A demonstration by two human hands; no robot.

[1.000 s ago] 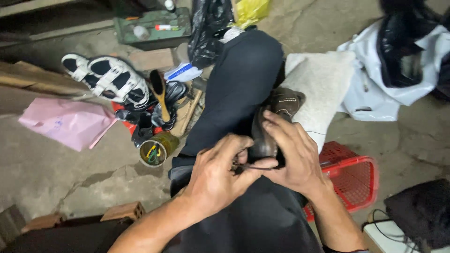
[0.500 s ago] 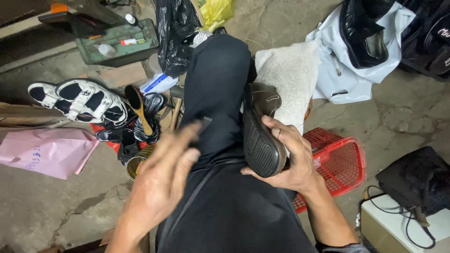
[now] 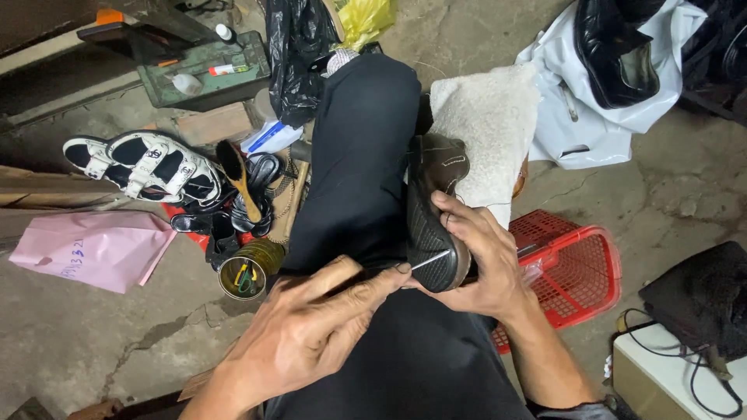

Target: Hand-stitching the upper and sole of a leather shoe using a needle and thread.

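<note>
At the lower centre of the frame, the left hand (image 3: 311, 334) pinched a thin metal needle (image 3: 430, 260) between thumb and forefinger, its tip against the shoe's sole. The right hand (image 3: 486, 260) gripped the brown leather shoe (image 3: 429, 210), fingers wrapped over its heel. The shoe lay sole-up on the person's black-trousered lap at centre frame, showing a dark ribbed sole and pale stitching on the upper. Just left of the lap stood a round tin (image 3: 243, 276) holding small green and yellow items. To the right sat a red plastic basket (image 3: 580, 268). Farther off, at upper left, a green box (image 3: 206, 70) carried a small white bottle and tube.
</note>
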